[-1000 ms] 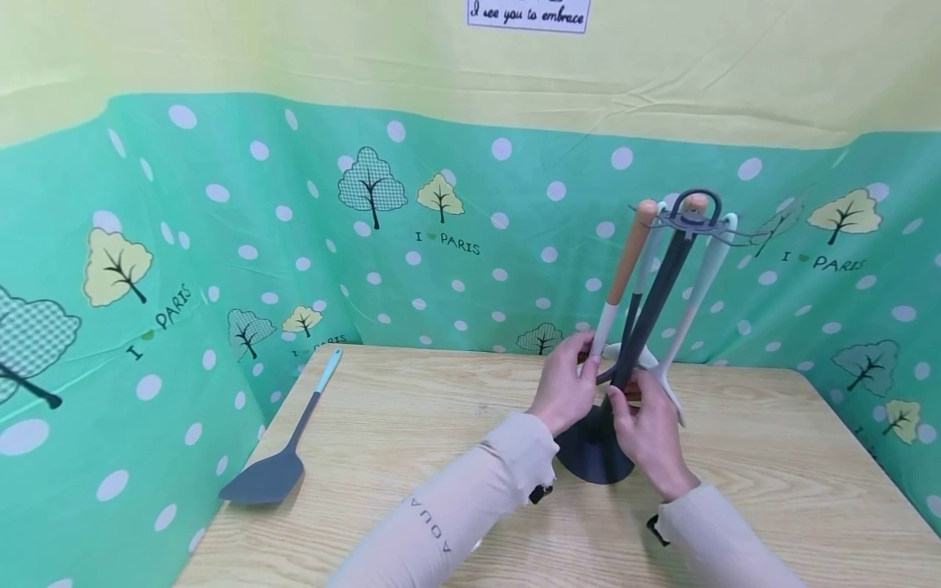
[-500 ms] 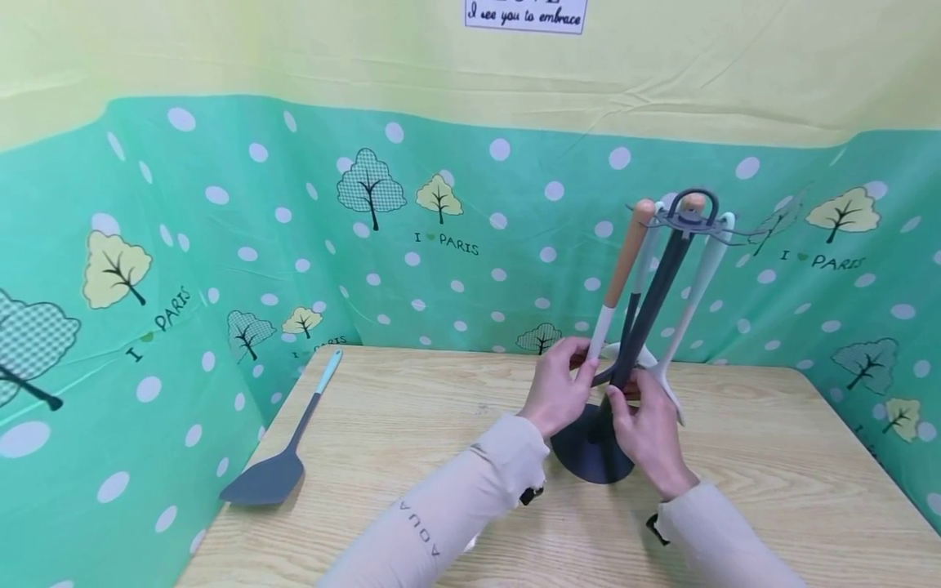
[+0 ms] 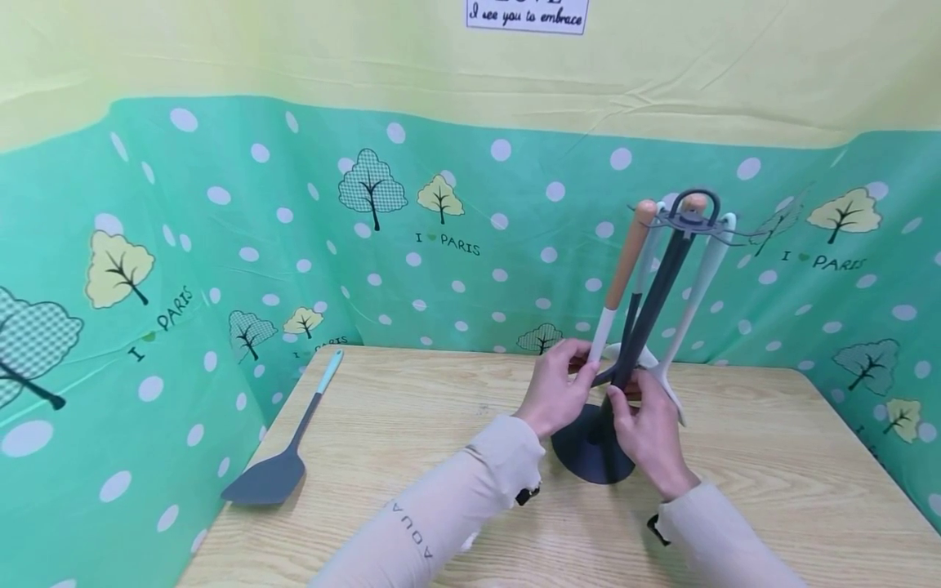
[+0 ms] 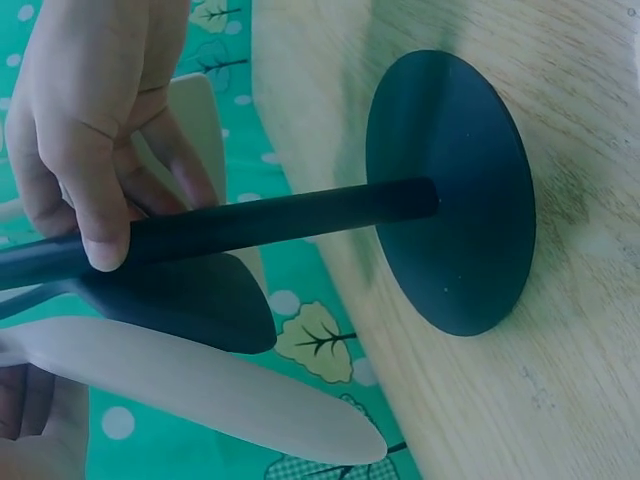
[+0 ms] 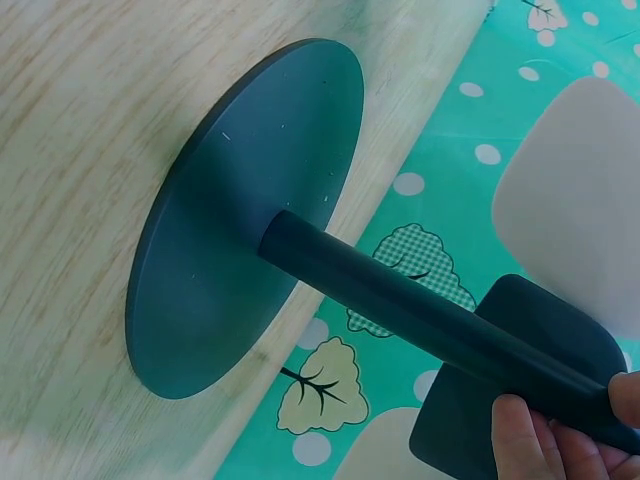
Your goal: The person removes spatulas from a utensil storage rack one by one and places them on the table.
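Light beige sleeves (image 3: 441, 490): nearest to us, over both forearms; the left one bears the letters AQUA.
Dark grey spatula with a pale blue handle (image 3: 285, 467): we see it lying at the left on the pale wood-grain table (image 3: 412, 408), well apart from the hands.
Black stand (image 3: 656, 302): on the right part of the table, with a round disc base (image 3: 577, 453) toward us and a straight pole rising to a hooked crown (image 3: 694, 219).
Right hand (image 3: 650, 425): clamped on the lower half of the pole; in the right wrist view we find fingertips on both sides of it.
Left hand (image 3: 557, 392): near the right one, across the pole, thumb and fingers holding the brown-and-white utensil (image 3: 623, 269) low on its white part.
Utensil tops: the held one's brown end is up at the crown; whether it is hooked we cannot tell.
Mint-green utensils: one with a dark shaft (image 3: 648, 253) between the brown-and-white utensil and the pole, another with a white lower part (image 3: 698, 286) on the pole's right.
Second brown handle end (image 3: 694, 201): behind the crown's loop.
Green dotted cloth (image 3: 441, 302): farthest, printed with trees, yellow above, where we read "I see you to embrace" on a white label (image 3: 525, 15).
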`<action>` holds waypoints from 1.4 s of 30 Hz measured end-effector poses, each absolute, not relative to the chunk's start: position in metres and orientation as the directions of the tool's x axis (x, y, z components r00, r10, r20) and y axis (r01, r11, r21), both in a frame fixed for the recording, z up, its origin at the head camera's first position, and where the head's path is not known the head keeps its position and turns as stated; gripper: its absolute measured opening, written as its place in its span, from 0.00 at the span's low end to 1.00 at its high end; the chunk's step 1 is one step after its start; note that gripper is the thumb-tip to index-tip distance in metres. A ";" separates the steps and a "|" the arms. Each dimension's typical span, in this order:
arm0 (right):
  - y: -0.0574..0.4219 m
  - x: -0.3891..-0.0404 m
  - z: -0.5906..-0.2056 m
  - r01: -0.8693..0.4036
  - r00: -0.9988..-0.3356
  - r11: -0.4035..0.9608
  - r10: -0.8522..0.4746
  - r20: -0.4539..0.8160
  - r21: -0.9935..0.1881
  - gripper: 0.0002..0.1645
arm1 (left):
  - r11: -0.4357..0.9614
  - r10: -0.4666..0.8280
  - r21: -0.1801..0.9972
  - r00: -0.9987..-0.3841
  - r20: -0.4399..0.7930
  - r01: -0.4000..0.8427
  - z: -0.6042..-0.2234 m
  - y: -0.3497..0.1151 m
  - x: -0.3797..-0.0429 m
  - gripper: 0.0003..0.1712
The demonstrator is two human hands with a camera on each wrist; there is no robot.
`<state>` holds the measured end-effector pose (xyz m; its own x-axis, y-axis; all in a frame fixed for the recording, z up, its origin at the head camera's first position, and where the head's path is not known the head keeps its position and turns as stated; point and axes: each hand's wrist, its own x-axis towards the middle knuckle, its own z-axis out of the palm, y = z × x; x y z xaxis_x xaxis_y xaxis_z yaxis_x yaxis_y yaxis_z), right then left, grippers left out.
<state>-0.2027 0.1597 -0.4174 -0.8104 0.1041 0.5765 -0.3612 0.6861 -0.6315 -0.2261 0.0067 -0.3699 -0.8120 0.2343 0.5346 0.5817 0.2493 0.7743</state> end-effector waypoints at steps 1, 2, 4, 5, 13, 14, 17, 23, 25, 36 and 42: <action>0.160 -0.203 -0.417 -0.361 -0.811 0.685 0.105 0.576 -0.632 0.09 | 0.248 0.234 0.775 -0.813 0.534 0.581 -0.369 0.007 -0.226 0.05; 0.160 -0.203 -0.417 -0.360 -0.811 0.685 0.105 0.575 -0.633 0.09 | 0.246 0.234 0.777 -0.814 0.532 0.579 -0.369 0.006 -0.226 0.05; 0.160 -0.203 -0.417 -0.358 -0.811 0.686 0.107 0.575 -0.634 0.10 | 0.242 0.232 0.781 -0.816 0.530 0.576 -0.368 0.006 -0.226 0.05; 0.160 -0.203 -0.417 -0.357 -0.812 0.686 0.108 0.574 -0.634 0.10 | 0.238 0.231 0.783 -0.816 0.529 0.575 -0.368 0.006 -0.226 0.05; 0.159 -0.202 -0.417 -0.356 -0.814 0.684 0.107 0.571 -0.637 0.10 | 0.220 0.228 0.792 -0.819 0.526 0.570 -0.365 0.006 -0.225 0.05; 0.159 -0.202 -0.417 -0.357 -0.814 0.684 0.106 0.570 -0.637 0.10 | 0.218 0.227 0.794 -0.821 0.524 0.567 -0.365 0.006 -0.225 0.05; 0.159 -0.202 -0.417 -0.357 -0.815 0.682 0.106 0.570 -0.638 0.10 | 0.216 0.224 0.802 -0.828 0.514 0.557 -0.364 0.006 -0.224 0.06; 0.160 -0.202 -0.416 -0.354 -0.816 0.683 0.109 0.568 -0.639 0.11 | 0.222 0.224 0.798 -0.825 0.519 0.561 -0.361 0.007 -0.223 0.06; 0.160 -0.202 -0.416 -0.356 -0.816 0.684 0.105 0.568 -0.638 0.11 | 0.227 0.225 0.793 -0.823 0.522 0.566 -0.361 0.007 -0.223 0.06; 0.160 -0.202 -0.416 -0.358 -0.816 0.679 0.106 0.569 -0.640 0.10 | 0.210 0.216 0.797 -0.822 0.527 0.566 -0.360 0.005 -0.220 0.06; 0.160 -0.202 -0.417 -0.362 -0.807 0.681 0.113 0.580 -0.636 0.11 | 0.194 0.197 0.804 -0.825 0.529 0.562 -0.362 0.003 -0.219 0.06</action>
<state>-0.2020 0.1595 -0.4168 -0.8071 0.1127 0.5796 -0.3617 0.6815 -0.6362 -0.2194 0.0026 -0.3617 -0.8253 0.1975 0.5291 0.5619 0.1937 0.8042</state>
